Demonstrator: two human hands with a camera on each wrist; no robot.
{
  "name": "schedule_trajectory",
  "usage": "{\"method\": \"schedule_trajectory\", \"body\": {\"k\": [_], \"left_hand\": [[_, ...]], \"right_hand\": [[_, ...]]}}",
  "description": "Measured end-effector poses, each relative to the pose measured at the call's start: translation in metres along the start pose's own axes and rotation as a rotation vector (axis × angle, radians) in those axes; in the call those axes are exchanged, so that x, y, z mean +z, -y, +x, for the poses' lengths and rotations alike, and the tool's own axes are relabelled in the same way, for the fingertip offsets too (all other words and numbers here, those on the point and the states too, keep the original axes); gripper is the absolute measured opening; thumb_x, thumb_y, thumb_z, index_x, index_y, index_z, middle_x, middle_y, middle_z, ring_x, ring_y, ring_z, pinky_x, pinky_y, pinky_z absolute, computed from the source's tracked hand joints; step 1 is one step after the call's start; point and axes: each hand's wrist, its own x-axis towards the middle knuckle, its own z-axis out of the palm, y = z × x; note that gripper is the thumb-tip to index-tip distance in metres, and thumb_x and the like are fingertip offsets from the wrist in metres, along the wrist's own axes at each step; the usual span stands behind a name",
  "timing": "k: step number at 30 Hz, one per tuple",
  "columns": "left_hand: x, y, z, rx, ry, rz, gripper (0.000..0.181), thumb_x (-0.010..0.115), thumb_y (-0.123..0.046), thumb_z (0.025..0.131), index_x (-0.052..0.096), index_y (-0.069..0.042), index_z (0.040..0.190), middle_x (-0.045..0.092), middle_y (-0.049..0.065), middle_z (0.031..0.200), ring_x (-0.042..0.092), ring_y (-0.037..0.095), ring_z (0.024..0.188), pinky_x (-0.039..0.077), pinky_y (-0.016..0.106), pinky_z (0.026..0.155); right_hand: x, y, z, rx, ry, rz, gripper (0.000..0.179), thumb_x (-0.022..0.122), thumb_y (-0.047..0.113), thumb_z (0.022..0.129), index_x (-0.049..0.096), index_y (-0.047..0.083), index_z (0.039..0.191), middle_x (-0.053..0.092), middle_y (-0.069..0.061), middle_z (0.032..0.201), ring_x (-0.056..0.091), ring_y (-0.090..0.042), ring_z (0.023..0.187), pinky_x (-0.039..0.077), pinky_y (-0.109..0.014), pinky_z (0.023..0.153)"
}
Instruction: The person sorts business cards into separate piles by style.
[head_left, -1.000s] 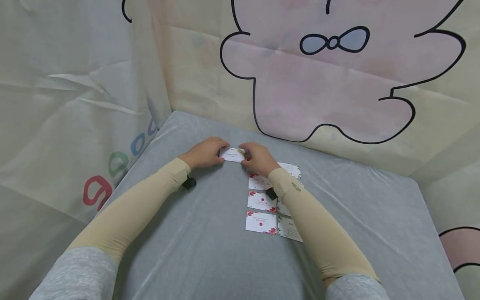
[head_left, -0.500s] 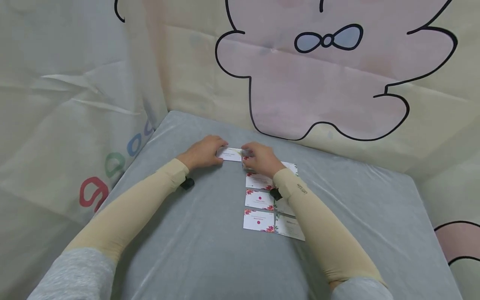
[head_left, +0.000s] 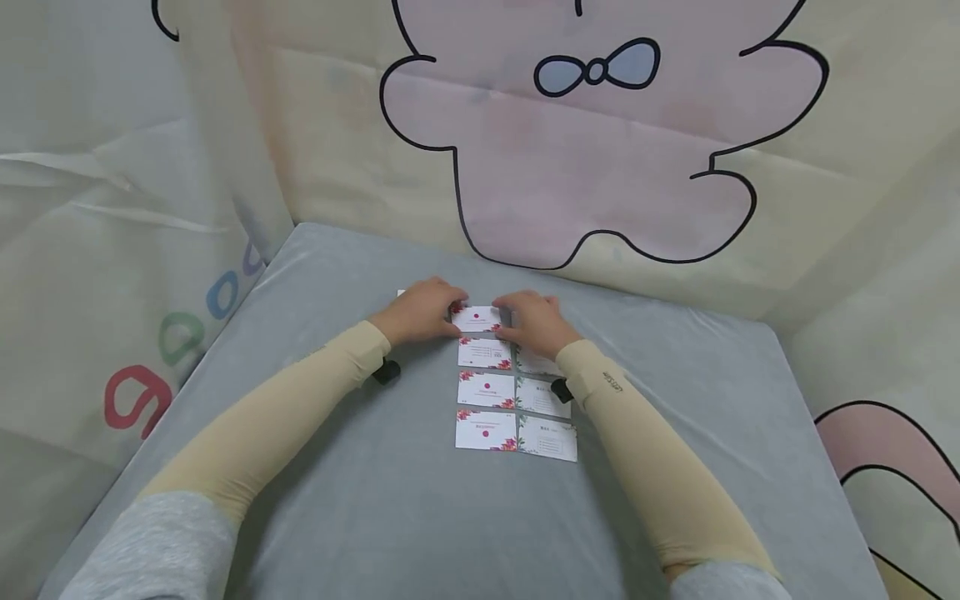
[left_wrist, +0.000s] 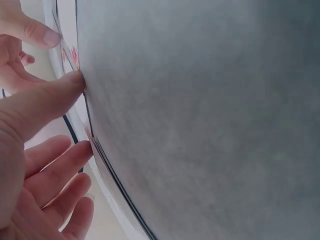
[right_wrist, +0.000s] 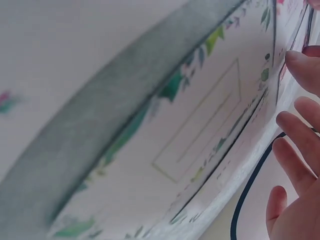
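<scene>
In the head view a white card with red flowers (head_left: 476, 318) is at the far end of a column of cards. My left hand (head_left: 423, 310) holds its left end with thumb and index finger across the near and far edges. The right hand (head_left: 538, 323) grips the opposite end in the same way. Left thumb and fingertips straddle the card edge in the left wrist view, with the other fingers (left_wrist: 77, 210) loose. A plain white card (head_left: 401, 292) peeks out behind the left hand, mostly hidden. The right hand covers part of the cards beside the held one.
Below the hands lie more red-flowered cards (head_left: 486, 429) in a column, with green-leaf cards (head_left: 547, 437) next to them on the right. They rest on a grey cloth-covered table (head_left: 360, 500). A printed curtain (head_left: 337, 125) stands behind the table.
Both hands first held the plain white card. They have let it go on the left, moved right relative to the cards, and taken hold of the red-flowered card. The head view has turned right.
</scene>
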Motion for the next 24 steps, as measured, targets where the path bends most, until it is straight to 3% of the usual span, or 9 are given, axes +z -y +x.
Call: {"method": "schedule_trajectory", "body": {"k": [5,12,16,24], "left_hand": [[0.000,0.004,0.004,-0.018,-0.003,-0.021,0.054,0.084,-0.025,0.095,0.068,-0.007,0.143,0.075,0.007,0.121,0.062,0.029,0.122,0.050,0.049,0.113],[-0.002,0.003,0.009,-0.049,-0.019,-0.056,0.059,0.080,-0.026,0.097,0.063,-0.008,0.150,0.070,0.010,0.143,0.062,0.029,0.136,0.047,0.049,0.121],[-0.004,0.004,0.013,-0.052,-0.023,-0.063,0.057,0.080,-0.024,0.097,0.063,-0.008,0.149,0.071,0.010,0.141,0.063,0.028,0.131,0.049,0.049,0.120],[0.000,0.010,0.018,-0.091,0.005,-0.047,0.059,0.080,-0.025,0.098,0.062,-0.008,0.151,0.069,0.010,0.147,0.061,0.028,0.139,0.046,0.047,0.124]], "right_hand": [[0.005,0.002,0.007,-0.014,0.007,0.001,0.055,0.079,0.040,0.100,0.064,0.022,0.150,0.065,-0.001,0.154,0.048,-0.029,0.152,0.030,-0.057,0.117],[0.001,-0.001,0.008,-0.001,0.010,0.077,0.060,0.076,0.037,0.102,0.058,0.018,0.156,0.059,-0.005,0.160,0.048,-0.030,0.155,0.028,-0.059,0.126],[-0.001,0.000,0.008,0.006,-0.011,0.112,0.058,0.075,0.035,0.103,0.058,0.017,0.155,0.058,-0.006,0.161,0.048,-0.030,0.156,0.024,-0.062,0.131],[0.002,0.003,0.014,0.006,-0.016,0.077,0.055,0.073,0.036,0.104,0.058,0.017,0.155,0.059,-0.005,0.161,0.050,-0.028,0.154,0.032,-0.057,0.122]]}}
